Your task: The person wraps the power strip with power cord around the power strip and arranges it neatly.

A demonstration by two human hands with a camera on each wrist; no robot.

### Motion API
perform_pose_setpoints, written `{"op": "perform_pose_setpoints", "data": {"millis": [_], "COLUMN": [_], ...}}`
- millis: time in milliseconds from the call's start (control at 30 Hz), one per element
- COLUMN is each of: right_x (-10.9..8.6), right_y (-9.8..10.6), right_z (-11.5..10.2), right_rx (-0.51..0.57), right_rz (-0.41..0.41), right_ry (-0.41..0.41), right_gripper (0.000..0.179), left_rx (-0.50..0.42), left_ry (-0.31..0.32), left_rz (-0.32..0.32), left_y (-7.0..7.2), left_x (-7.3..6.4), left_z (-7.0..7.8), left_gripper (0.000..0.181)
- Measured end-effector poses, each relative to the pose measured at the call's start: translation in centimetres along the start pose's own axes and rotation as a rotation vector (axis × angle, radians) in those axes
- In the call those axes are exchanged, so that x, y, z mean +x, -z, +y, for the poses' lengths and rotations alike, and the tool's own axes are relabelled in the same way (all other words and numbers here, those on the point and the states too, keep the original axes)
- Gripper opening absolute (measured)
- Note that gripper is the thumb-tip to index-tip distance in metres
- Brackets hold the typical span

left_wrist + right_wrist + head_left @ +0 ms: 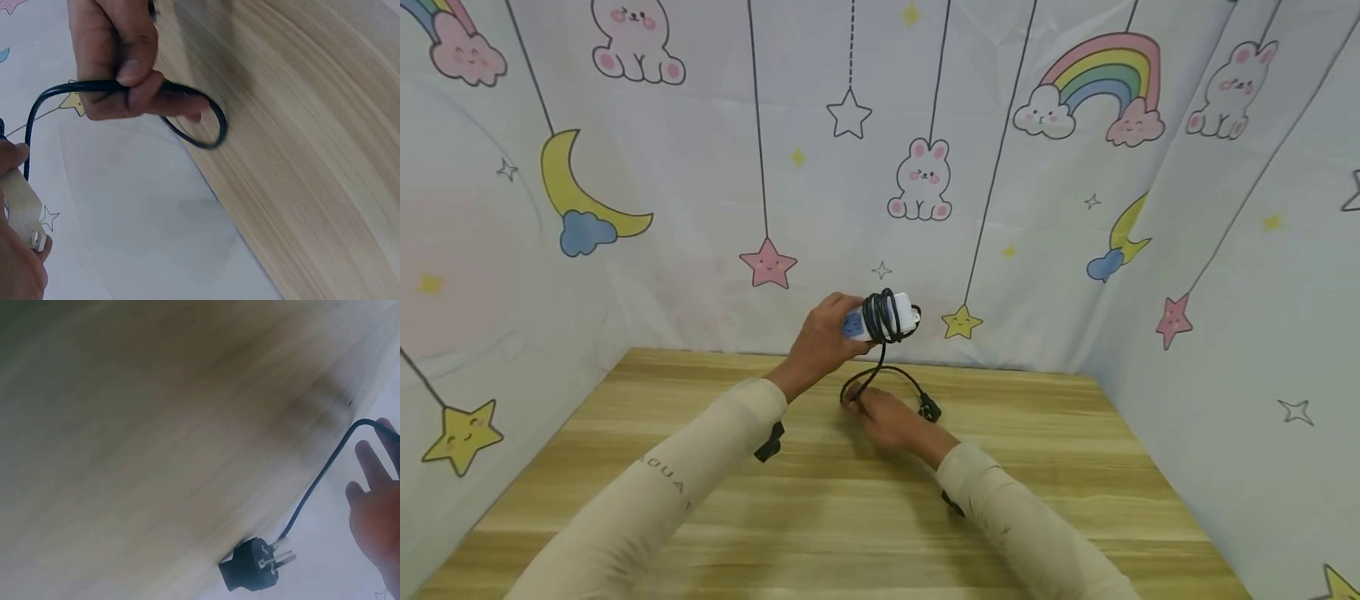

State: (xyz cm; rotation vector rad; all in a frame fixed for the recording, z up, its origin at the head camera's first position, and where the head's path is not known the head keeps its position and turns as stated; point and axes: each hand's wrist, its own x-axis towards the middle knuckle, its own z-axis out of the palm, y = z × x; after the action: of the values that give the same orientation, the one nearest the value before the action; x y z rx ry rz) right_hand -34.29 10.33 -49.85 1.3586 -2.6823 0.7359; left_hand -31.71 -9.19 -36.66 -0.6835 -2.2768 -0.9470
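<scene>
A white power strip [904,314] with a blue patch has several turns of black cord [881,317] wound around it. My left hand [829,333] grips one end and holds it above the table's back edge; in the left wrist view only part of the white body [24,209] shows. Lower and to the right, my right hand [883,417] pinches the loose cord between thumb and fingers, with a loop [219,134] hanging past the fingertips. From there the cord runs to a black plug [929,407], whose metal prongs [278,557] show in the right wrist view.
The wood-grain table [820,533] spans the area under both arms. Behind it and along both sides hangs a white cloth [700,208] printed with stars, rabbits and rainbows. Dark pieces [769,443] sit under the wrists.
</scene>
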Motion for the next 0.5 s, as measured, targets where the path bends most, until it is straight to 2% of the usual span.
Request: {"op": "perform_pose_setpoints", "data": {"millis": [133,200,500], "right_x": [-0.8,-1.1,-1.8], "right_y": [2.4,2.9,3.5], "right_z": [-3.6,-4.3,-4.6], "right_rx": [-0.003,-0.028,-0.113], "right_rz": [-0.007,-0.02,-0.038], "right_ry": [-0.023,-0.034,-0.066], "right_gripper": [0.031,0.029,0.022], "left_rx": [0.053,0.073,0.101], "left_ry": [0.061,0.082,0.164], "left_rz": [0.012,0.021,0.041], "left_y": [0.4,0.6,1.7], "left_x": [0.4,0.4,0.0], "left_z": [-0.6,-1.0,-2.4], "left_gripper": [0.068,0.068,0.067]}}
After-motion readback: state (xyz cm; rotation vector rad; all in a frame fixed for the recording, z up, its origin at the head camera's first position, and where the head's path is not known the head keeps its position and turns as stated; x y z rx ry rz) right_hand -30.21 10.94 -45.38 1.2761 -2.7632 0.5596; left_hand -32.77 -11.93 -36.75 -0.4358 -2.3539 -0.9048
